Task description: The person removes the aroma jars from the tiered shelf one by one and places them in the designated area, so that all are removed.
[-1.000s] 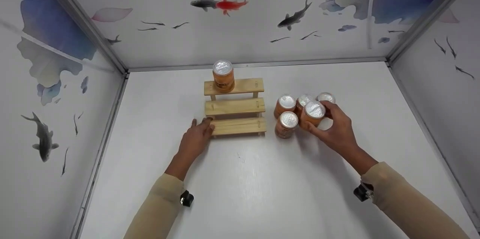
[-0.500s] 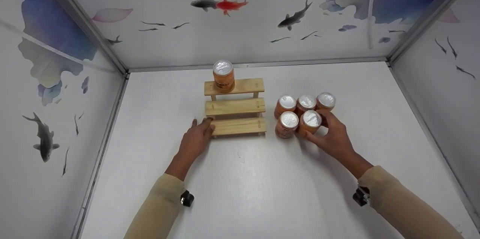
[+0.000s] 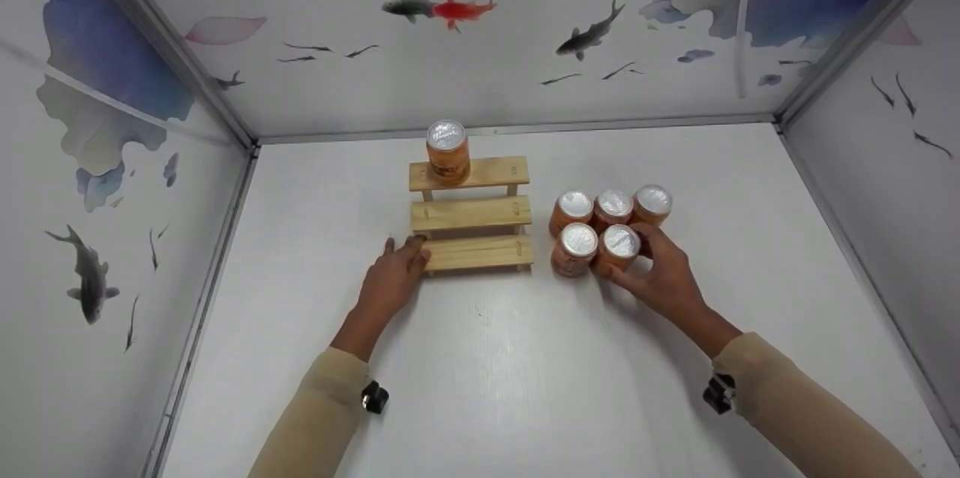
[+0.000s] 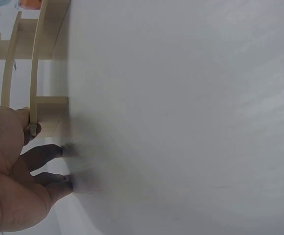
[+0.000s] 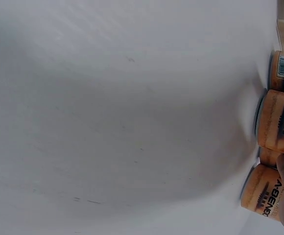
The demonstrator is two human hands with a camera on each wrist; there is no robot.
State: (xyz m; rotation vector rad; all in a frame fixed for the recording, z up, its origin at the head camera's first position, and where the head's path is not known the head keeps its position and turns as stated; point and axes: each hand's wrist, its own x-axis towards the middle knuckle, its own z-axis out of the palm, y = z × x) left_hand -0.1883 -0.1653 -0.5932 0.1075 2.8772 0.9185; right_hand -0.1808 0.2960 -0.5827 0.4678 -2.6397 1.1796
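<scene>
A small three-step wooden stand (image 3: 480, 253) sits left of centre on the white table. My left hand (image 3: 391, 277) pinches the left end of its lowest board (image 4: 35, 83) between thumb and finger, the other fingers reaching down to the tabletop. One orange can (image 3: 448, 163) with a silver lid stands on the top step, toward its left end. Right of the stand, my right hand (image 3: 664, 272) grips another such can (image 3: 621, 244), thumb in front and fingers behind. This held can (image 5: 279, 122) is upright beside a front-left can (image 3: 576, 251).
Behind those two, a row of three more orange cans stands close together: a left can (image 3: 572, 209), a middle can (image 3: 613, 206) and a right can (image 3: 652, 202). Printed walls (image 3: 480, 80) enclose the table (image 3: 480, 388) at the back and both sides.
My right hand has brought its can down and toward me, from overlapping the back row to beside the front-left can. My left hand and the stand have stayed put.
</scene>
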